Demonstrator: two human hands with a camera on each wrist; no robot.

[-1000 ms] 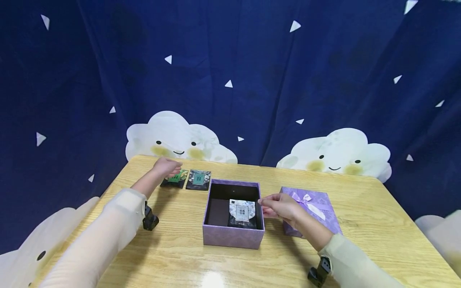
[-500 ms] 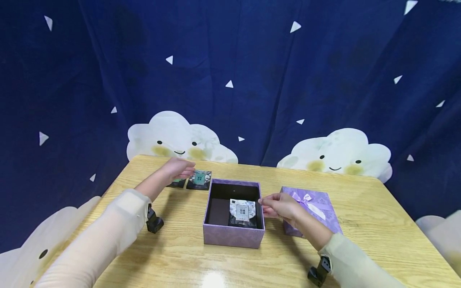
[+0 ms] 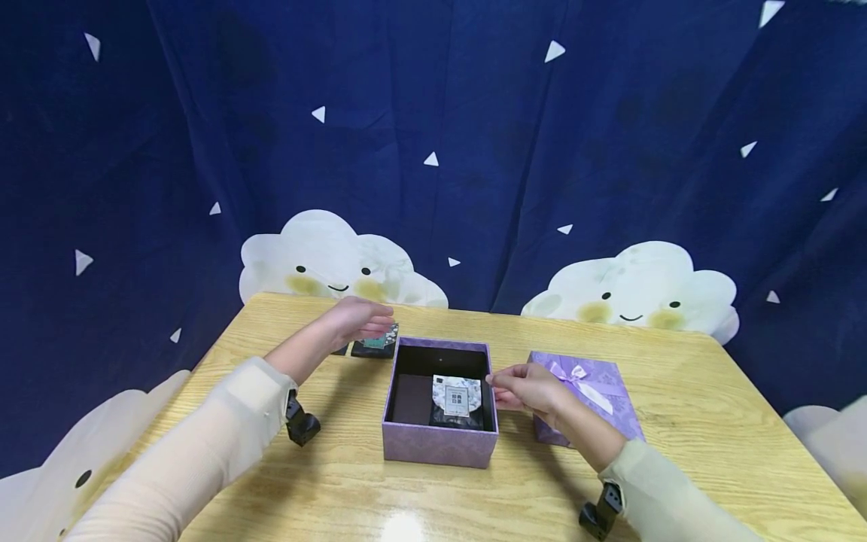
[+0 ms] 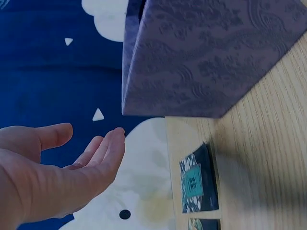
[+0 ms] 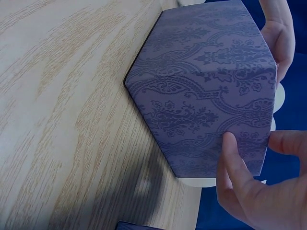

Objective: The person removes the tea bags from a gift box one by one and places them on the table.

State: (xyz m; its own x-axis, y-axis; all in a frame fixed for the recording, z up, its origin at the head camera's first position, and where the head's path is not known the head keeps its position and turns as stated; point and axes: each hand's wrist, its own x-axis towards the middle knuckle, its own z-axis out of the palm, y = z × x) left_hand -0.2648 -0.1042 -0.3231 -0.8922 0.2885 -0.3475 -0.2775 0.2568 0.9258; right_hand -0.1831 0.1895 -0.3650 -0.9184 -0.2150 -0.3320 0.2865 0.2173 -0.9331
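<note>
An open purple gift box (image 3: pixel 439 446) stands mid-table. Inside it, on the right, lies a flat black packet (image 3: pixel 457 399) with a white floral top and a pale label. My right hand (image 3: pixel 531 388) holds the box's right wall, thumb at the rim and fingertips (image 5: pixel 230 139) against the patterned outer side. My left hand (image 3: pixel 355 320) is raised behind and left of the box, fingers extended and holding nothing. Below it lies a teal-labelled packet (image 4: pixel 194 184), partly covered by the hand in the head view. Only an edge of another packet (image 4: pixel 204 224) shows beside that one.
To the right of the box lies its purple lid (image 3: pixel 603 391) with a ribbon bow, partly behind my right hand. All of this rests on a wooden table (image 3: pixel 325 482). A dark blue curtain (image 3: pixel 379 90) with clouds hangs behind the table.
My left hand has moved right, from over the left packet to over the teal-labelled one beside the box. My right hand and the box have stayed in place.
</note>
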